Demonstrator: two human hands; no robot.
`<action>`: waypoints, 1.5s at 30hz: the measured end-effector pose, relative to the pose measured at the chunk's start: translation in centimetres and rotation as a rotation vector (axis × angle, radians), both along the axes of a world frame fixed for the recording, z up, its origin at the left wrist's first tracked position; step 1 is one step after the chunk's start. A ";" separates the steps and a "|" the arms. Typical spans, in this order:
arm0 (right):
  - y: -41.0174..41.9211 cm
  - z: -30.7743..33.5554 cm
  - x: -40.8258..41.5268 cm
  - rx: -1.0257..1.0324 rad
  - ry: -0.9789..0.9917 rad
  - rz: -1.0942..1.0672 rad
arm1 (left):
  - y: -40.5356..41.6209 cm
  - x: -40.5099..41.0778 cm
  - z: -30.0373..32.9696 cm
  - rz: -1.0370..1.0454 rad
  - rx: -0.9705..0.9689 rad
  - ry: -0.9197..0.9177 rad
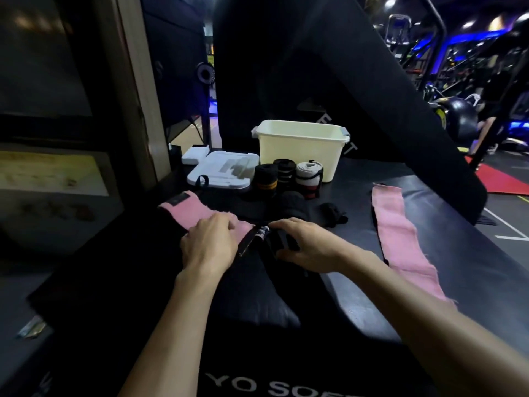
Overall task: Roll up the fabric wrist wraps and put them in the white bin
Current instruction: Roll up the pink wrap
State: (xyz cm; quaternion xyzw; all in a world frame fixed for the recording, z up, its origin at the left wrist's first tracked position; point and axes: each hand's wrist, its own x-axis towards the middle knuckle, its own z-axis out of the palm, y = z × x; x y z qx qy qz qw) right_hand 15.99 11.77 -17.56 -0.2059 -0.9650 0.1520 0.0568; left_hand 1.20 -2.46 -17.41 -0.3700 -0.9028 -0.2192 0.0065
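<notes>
My left grip (210,242) presses flat on the pink wrap (197,214); my right grip (307,247) pinches its black end. Rolled wraps (286,174) block the white bin (300,147) at twelve o'clock.

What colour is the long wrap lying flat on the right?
Pink wrap, seen clearly in the head view.

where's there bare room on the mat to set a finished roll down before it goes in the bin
Bare mat shows between the white bin and the flat pink wrap, and right of that wrap. Crowded: the rolled wraps in front of the bin, and around both hands.
</notes>
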 end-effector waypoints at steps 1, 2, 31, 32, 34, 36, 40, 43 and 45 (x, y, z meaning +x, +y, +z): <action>-0.3 -0.1 0.2 -0.012 0.016 -0.008 | -0.2 -0.1 -0.1 -0.028 -0.032 -0.004; -0.5 -0.2 0.4 -0.022 0.023 -0.016 | -0.3 -0.2 -0.4 -0.051 -0.119 -0.001; -2.8 7.3 5.8 -0.626 0.935 -0.055 | 1.2 6.1 4.5 -0.477 1.226 -1.291; -2.7 7.8 6.1 -0.613 0.985 -0.090 | 1.4 6.3 4.3 -0.551 1.183 -1.214; -2.2 8.9 6.9 -0.614 1.087 -0.152 | 1.8 6.8 3.9 -0.677 1.037 -1.030; -1.3 10.1 7.7 -0.654 1.172 -0.224 | 2.4 7.8 3.2 -0.774 0.856 -0.977; 0.9 10.9 9.2 -0.753 1.246 -0.339 | 3.5 9.5 1.3 -0.852 0.509 -0.853; 2.6 10.9 10.5 -0.811 1.291 -0.403 | 3.5 10.0 0.9 -0.987 0.214 -0.764; 4.0 11.4 11.5 -0.857 1.381 -0.448 | 3.4 9.9 0.7 -1.019 0.027 -0.478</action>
